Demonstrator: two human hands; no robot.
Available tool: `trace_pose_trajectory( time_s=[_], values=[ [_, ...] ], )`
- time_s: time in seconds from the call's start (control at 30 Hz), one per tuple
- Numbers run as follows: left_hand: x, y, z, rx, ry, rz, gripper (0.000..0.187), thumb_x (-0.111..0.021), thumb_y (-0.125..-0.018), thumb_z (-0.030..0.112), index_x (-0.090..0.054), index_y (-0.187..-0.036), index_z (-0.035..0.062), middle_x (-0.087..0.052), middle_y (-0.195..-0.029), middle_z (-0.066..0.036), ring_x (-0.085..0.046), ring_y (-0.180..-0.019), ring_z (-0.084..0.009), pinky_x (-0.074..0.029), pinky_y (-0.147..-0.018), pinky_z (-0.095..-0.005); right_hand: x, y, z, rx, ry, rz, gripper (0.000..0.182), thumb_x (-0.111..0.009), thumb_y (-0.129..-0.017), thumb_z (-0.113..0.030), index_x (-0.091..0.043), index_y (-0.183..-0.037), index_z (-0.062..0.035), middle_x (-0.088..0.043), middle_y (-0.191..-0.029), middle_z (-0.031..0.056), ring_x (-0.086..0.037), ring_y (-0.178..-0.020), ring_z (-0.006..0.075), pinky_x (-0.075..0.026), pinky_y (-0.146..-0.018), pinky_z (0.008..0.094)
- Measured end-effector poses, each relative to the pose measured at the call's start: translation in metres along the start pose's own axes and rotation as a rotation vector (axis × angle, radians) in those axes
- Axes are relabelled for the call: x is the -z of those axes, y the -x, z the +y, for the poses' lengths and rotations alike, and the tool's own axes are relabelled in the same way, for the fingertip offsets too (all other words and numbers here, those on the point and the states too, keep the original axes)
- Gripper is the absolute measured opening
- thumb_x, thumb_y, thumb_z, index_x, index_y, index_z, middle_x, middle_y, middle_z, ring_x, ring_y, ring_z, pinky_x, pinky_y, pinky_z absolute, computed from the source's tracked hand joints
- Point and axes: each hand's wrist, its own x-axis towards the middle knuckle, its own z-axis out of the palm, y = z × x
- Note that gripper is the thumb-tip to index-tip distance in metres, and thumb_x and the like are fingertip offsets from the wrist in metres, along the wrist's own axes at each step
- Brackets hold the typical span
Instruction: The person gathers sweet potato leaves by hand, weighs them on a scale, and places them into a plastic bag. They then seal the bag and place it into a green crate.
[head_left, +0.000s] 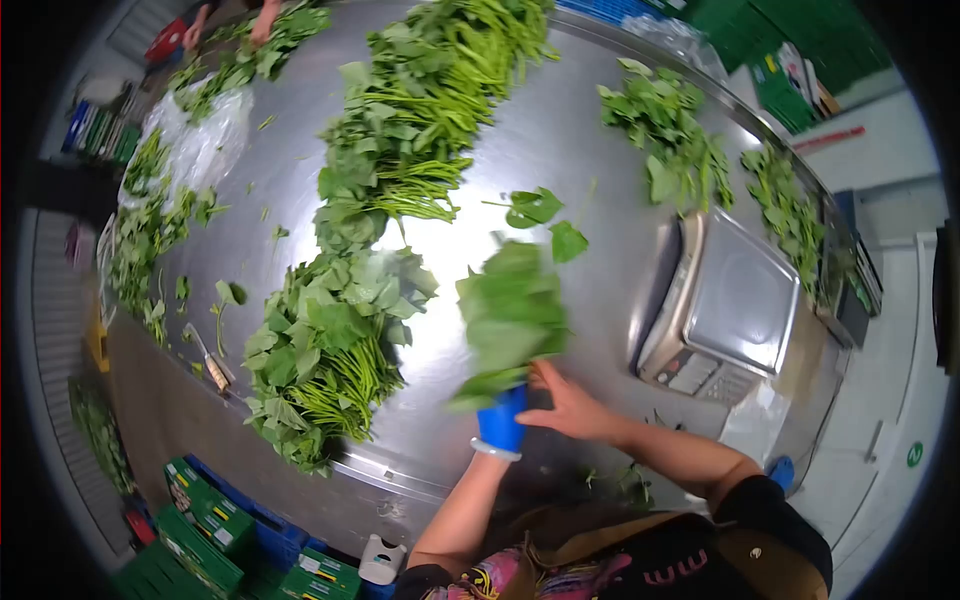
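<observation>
A bunch of leafy greens (512, 305), blurred by motion, stands upright over the steel table in front of me. My left hand (503, 418), in a blue glove with a white band at the wrist, is closed round its lower end. Bare, my right hand (570, 402) curls its fingers against the base of the leaves, with the thumb by the blue glove; its fingertips are partly hidden. Two loose leaves (533, 207) lie just beyond the bunch. To the left, a long row of bundled greens (330, 350) runs away from me, stems facing right.
A weighing scale (742, 300) stands at the right on the steel table (560, 100). More greens (668, 125) lie behind it. A wooden-handled knife (214, 368) rests near the left edge. Another person's hands (262, 25) work at the far left. Green crates (205, 505) stand below.
</observation>
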Motion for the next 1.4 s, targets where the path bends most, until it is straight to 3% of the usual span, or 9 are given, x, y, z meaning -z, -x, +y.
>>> trace_pose_trajectory(
  time_s=[0.17,0.37,0.5,0.6,0.7,0.8,0.9,1.1,1.4],
  values=[
    [-0.030,-0.001,0.077,-0.247,-0.115,-0.183,0.062,-0.062,-0.084,0.015,-0.038,-0.139,0.0011,-0.051,-0.129,-0.021,-0.052,-0.115,-0.0377,-0.042,-0.097,-0.0414,0.010,0.026,-0.023,-0.162,-0.379,0.445,0.042,-0.055,-0.094,-0.034,-0.056,-0.117,0.0013,-0.057,-0.113,0.0085,-0.052,-0.103,0.0163,-0.042,-0.093,0.0333],
    [0.011,0.038,0.101,-0.339,-0.237,-0.204,0.063,-0.066,-0.081,0.018,-0.041,-0.137,0.0025,-0.050,-0.132,-0.020,-0.048,-0.120,-0.0370,-0.037,-0.102,-0.0425,0.178,0.094,-0.056,-0.122,0.520,0.957,0.039,-0.044,-0.095,-0.022,-0.049,-0.127,-0.0003,-0.055,-0.121,0.0132,-0.052,-0.112,0.0235,-0.039,-0.098,0.0330],
    [0.052,0.087,0.024,0.113,0.077,0.050,0.034,-0.062,-0.087,0.012,-0.056,-0.119,0.0029,-0.062,-0.109,-0.012,-0.059,-0.101,-0.0220,-0.044,-0.090,-0.0332,0.274,0.117,-0.033,-0.972,1.244,1.015,0.061,-0.065,-0.083,-0.017,-0.040,-0.134,0.0040,-0.051,-0.128,0.0252,-0.053,-0.117,0.0334,-0.044,-0.096,0.0400],
    [0.096,0.111,-0.033,0.295,0.228,0.485,0.020,-0.060,-0.089,0.009,-0.058,-0.108,0.0027,-0.060,-0.095,-0.003,-0.056,-0.087,-0.0137,-0.045,-0.081,-0.0258,0.293,0.134,0.063,-0.304,1.311,0.725,0.071,-0.070,-0.078,-0.020,-0.037,-0.135,0.0035,-0.052,-0.124,0.0278,-0.051,-0.116,0.0385,-0.044,-0.095,0.0428],
    [0.146,0.125,-0.063,0.499,0.305,0.808,0.026,-0.063,-0.089,0.014,-0.058,-0.113,0.0045,-0.057,-0.099,-0.001,-0.055,-0.093,-0.0135,-0.044,-0.082,-0.0267,0.296,0.146,0.056,-0.311,1.365,0.664,0.071,-0.071,-0.077,-0.019,-0.037,-0.136,0.0020,-0.053,-0.124,0.0245,-0.051,-0.116,0.0389,-0.043,-0.095,0.0430],
    [0.179,0.115,-0.077,0.581,0.635,1.019,0.029,-0.064,-0.088,0.013,-0.058,-0.116,0.0052,-0.058,-0.105,-0.001,-0.056,-0.095,-0.0142,-0.044,-0.082,-0.0250,0.214,0.117,-0.074,-0.725,1.497,0.514,0.066,-0.071,-0.078,-0.020,-0.042,-0.134,-0.0008,-0.054,-0.126,0.0204,-0.051,-0.117,0.0370,-0.043,-0.096,0.0402],
    [0.203,0.094,-0.096,0.574,0.904,0.998,0.035,-0.066,-0.086,0.011,-0.057,-0.119,0.0046,-0.060,-0.111,-0.002,-0.056,-0.097,-0.0145,-0.045,-0.083,-0.0257,0.152,0.079,-0.100,0.058,1.201,0.461,0.052,-0.067,-0.081,-0.013,-0.051,-0.129,-0.0030,-0.058,-0.124,0.0174,-0.057,-0.111,0.0312,-0.045,-0.096,0.0360],
    [0.213,0.051,-0.128,0.263,0.925,0.973,0.045,-0.069,-0.084,0.012,-0.053,-0.126,0.0087,-0.061,-0.115,-0.003,-0.059,-0.103,-0.0154,-0.047,-0.087,-0.0319,-0.047,-0.043,-0.015,-0.099,-0.102,-0.220,0.053,-0.068,-0.086,-0.021,-0.047,-0.130,0.0018,-0.058,-0.124,0.0181,-0.057,-0.114,0.0241,-0.044,-0.097,0.0342],
    [0.220,0.022,-0.093,0.301,0.739,0.907,0.049,-0.074,-0.079,0.010,-0.055,-0.123,0.0015,-0.060,-0.116,-0.004,-0.056,-0.104,-0.0160,-0.044,-0.094,-0.0301,-0.197,-0.154,0.002,-0.135,-0.267,0.094,0.051,-0.077,-0.078,-0.030,-0.059,-0.108,0.0065,-0.066,-0.102,0.0139,-0.062,-0.086,0.0173,-0.048,-0.077,0.0309]
  ],
)
